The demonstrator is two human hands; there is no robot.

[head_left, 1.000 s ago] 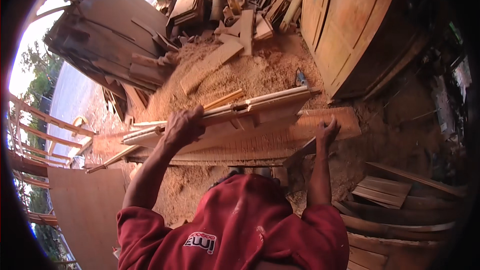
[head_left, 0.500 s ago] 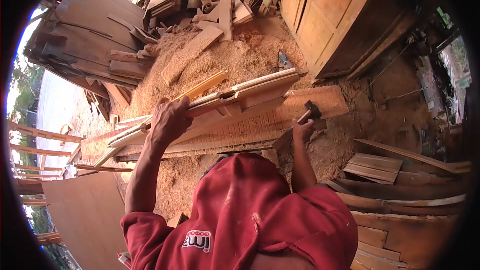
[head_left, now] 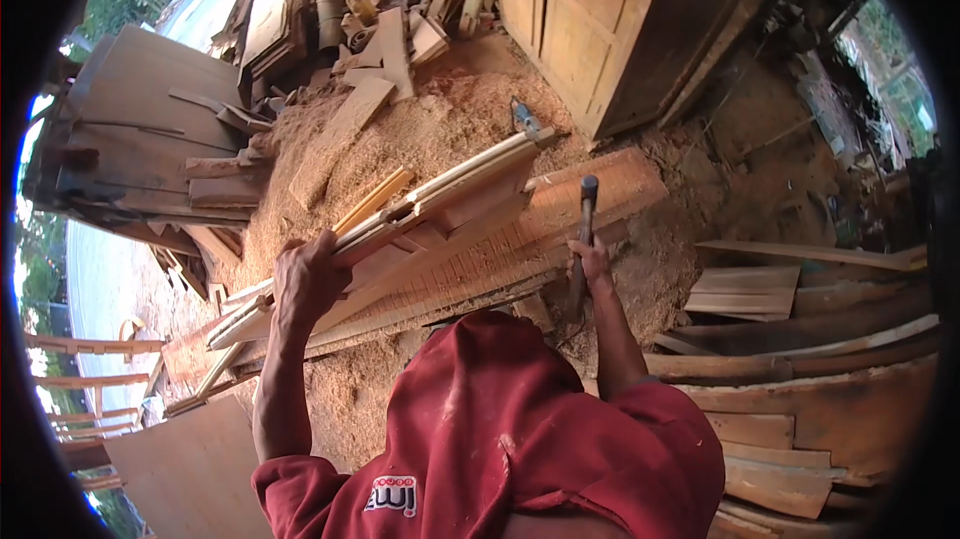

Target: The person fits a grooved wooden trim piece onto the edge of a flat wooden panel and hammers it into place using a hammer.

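My left hand (head_left: 308, 277) grips the edge of a long wooden frame piece (head_left: 440, 201) that lies slanted over a pile of boards. My right hand (head_left: 592, 261) is closed around the handle of a hammer (head_left: 584, 229), whose dark head points up above the reddish carved plank (head_left: 590, 201). Both arms come out of my red shirt (head_left: 520, 439) at the bottom of the view. The frame's far end reaches toward the sawdust heap (head_left: 420, 134).
Sawdust covers the ground. Stacked planks (head_left: 800, 409) lie at the right, a wooden door panel (head_left: 600, 29) leans at the top, scrap wood (head_left: 380, 19) is piled behind, and flat boards (head_left: 130, 139) stand at the left. A plywood sheet (head_left: 180, 469) sits lower left.
My right hand has lifted from the plank's edge and now holds the hammer upright. My left hand stays on the frame piece. The view has shifted slightly.
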